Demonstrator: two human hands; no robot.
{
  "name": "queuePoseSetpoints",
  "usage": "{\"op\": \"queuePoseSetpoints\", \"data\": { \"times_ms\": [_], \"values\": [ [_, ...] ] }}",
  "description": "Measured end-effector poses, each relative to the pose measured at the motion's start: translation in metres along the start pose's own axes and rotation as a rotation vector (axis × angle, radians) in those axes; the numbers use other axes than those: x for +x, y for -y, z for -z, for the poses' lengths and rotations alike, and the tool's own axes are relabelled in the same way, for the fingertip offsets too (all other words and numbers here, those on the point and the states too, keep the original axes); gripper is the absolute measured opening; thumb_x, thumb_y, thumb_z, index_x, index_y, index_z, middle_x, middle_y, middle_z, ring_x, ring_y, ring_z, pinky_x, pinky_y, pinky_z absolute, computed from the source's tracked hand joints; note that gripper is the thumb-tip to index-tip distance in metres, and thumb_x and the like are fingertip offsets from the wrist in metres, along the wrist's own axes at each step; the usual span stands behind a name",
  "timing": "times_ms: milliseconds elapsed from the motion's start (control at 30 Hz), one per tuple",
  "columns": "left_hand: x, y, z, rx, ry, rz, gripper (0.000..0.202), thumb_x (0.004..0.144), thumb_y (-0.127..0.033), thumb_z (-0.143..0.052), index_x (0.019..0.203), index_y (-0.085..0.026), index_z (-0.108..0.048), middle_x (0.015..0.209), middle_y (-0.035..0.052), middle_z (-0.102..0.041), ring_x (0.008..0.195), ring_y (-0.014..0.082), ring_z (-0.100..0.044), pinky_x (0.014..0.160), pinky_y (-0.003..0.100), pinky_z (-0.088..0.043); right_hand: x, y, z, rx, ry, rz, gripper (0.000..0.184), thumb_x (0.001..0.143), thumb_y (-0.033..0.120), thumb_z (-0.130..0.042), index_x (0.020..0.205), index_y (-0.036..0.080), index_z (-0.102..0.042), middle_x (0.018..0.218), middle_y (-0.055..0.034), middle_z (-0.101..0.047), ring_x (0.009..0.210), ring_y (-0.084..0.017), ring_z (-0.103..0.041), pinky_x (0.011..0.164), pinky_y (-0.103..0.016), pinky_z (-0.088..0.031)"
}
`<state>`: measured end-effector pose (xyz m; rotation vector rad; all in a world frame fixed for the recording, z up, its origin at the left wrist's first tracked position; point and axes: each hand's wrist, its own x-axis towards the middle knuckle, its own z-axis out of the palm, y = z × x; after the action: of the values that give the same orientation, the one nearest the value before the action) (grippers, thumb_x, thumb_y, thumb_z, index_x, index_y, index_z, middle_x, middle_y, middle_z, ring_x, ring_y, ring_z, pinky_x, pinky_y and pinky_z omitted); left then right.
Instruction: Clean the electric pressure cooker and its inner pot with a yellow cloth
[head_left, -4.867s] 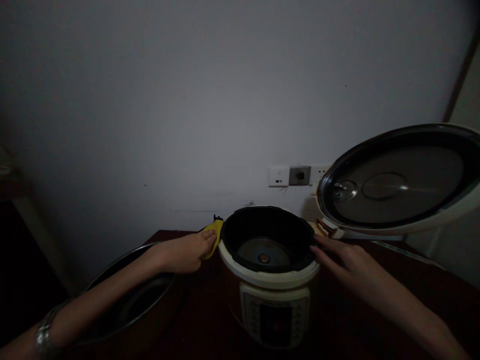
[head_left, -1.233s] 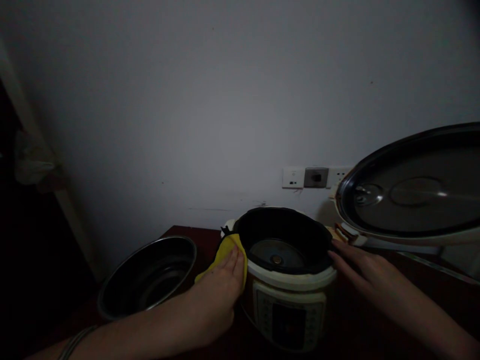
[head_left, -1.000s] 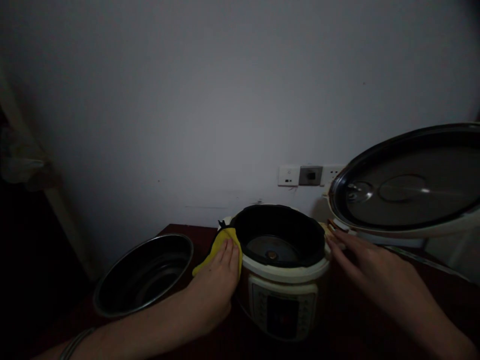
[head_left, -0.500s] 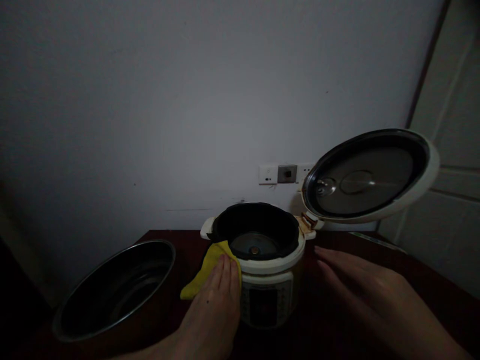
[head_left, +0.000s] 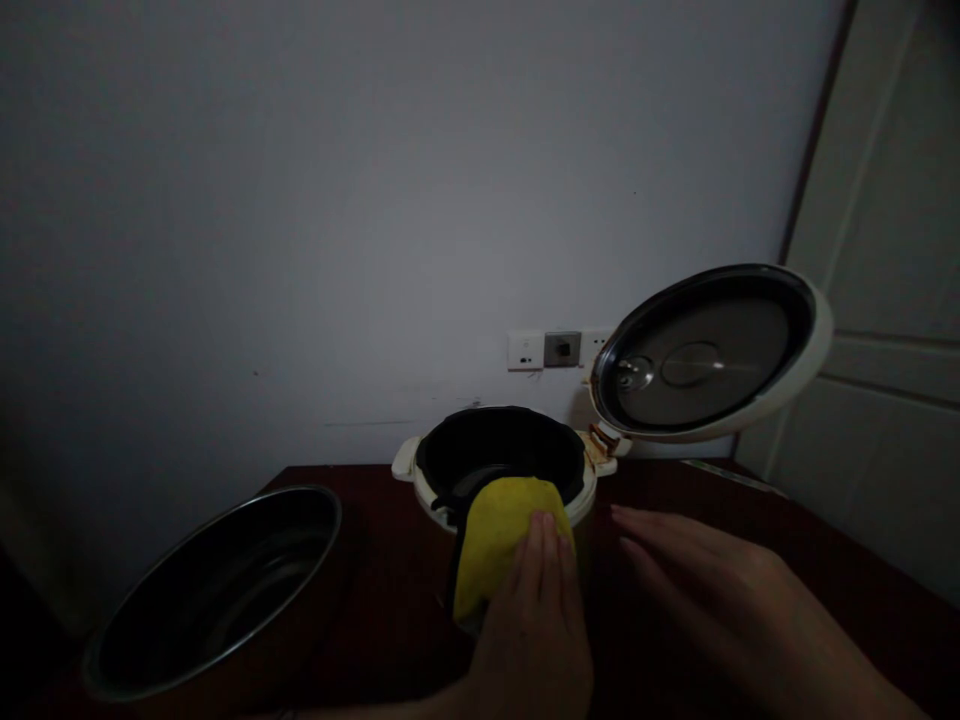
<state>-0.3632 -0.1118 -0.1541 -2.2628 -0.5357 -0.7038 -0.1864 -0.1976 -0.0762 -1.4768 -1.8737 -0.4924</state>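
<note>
Hidden behind a yellow cloth with a dark edge [head_left: 499, 535] and the left hand [head_left: 536, 630]: most of the near side of a round, white-rimmed electric cooker [head_left: 586, 497]. Lost in gloom: much of the near dark red table [head_left: 390, 525]. Cut off below: both forearms. Rests on the cloth, over the cooker's near rim, with left fingers straight and close together; cannot tell any thumb grip underneath. On the right, apart from the cooker: the right hand [head_left: 739, 590], fingers loosely extended, thumb parted. Inside the cooker: a black lining, floor partly covered. Tilted up at far right: its round, white-edged lid [head_left: 697, 360]. At near left: a round, dark, metal-rimmed pot [head_left: 240, 535], interior too dark to read fully.
</note>
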Motion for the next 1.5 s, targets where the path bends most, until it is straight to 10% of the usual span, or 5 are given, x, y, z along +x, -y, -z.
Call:
{"op": "queuePoseSetpoints", "data": {
  "times_ms": [333, 767, 967, 1167, 1500],
  "values": [
    [0.064, -0.037, -0.004, -0.262, 0.216, -0.029, 0.052, 0.086, -0.018, -0.039, 0.13, 0.01, -0.047, 0.135, 0.0315, -0.045, 0.127, 0.0358, -0.045, 0.103, 0.043, -0.044, -0.018, -0.021, 0.01, -0.063, 0.019, -0.083, 0.03, 0.089, 0.032, -0.047, 0.105, 0.023, -0.071, 0.105, -0.0054, -0.072, 0.09, -0.022, -0.071, 0.078, -0.033, -0.06],
    [0.078, 0.054, 0.053, -1.547, 0.441, 0.156, 0.072, 0.064, -0.002, -0.038, 0.133, -0.02, -0.048, 0.134, 0.0039, -0.056, 0.115, 0.0187, -0.057, 0.092, 0.032, -0.051, -0.017, -0.038, 0.026, 0.267, 0.199, -0.202, 0.048, 0.077, 0.04, -0.068, 0.123, 0.029, -0.061, 0.129, -0.0069, -0.06, 0.116, -0.027, -0.058, 0.096, -0.043, -0.049],
    [0.069, 0.04, 0.036, -1.331, 0.218, 0.329, 0.073, 0.068, -0.004, -0.037, 0.14, -0.015, -0.037, 0.143, 0.0103, -0.046, 0.13, 0.0233, -0.043, 0.109, 0.045, -0.037, -0.002, -0.015, 0.008, 0.416, -0.026, -0.407, 0.028, 0.085, 0.043, -0.054, 0.078, 0.021, -0.07, 0.079, -0.0039, -0.071, 0.072, -0.019, -0.067, 0.064, -0.025, -0.056],
    [0.058, -0.008, 0.022, -0.942, -0.03, 0.251, 0.084, 0.082, -0.005, -0.034, 0.143, -0.003, 0.024, 0.156, 0.0221, -0.001, 0.144, 0.0269, -0.009, 0.113, 0.046, -0.03, -0.025, 0.008, -0.019, 0.772, -0.085, -0.493, 0.043, 0.09, 0.047, -0.045, 0.124, 0.025, -0.06, 0.13, -0.0086, -0.059, 0.122, -0.026, -0.052, 0.099, -0.04, -0.045],
    [0.047, -0.014, 0.013, -1.886, 0.034, 0.296, 0.108, 0.061, -0.004, -0.05, 0.15, -0.026, 0.007, 0.159, 0.0, 0.0, 0.144, 0.0297, 0.002, 0.118, 0.049, -0.009, -0.034, 0.017, -0.047, 0.953, -0.253, -0.768, 0.059, 0.073, 0.047, -0.07, 0.126, 0.023, -0.06, 0.127, -0.0132, -0.06, 0.115, -0.03, -0.058, 0.095, -0.043, -0.048]
  ]
}}
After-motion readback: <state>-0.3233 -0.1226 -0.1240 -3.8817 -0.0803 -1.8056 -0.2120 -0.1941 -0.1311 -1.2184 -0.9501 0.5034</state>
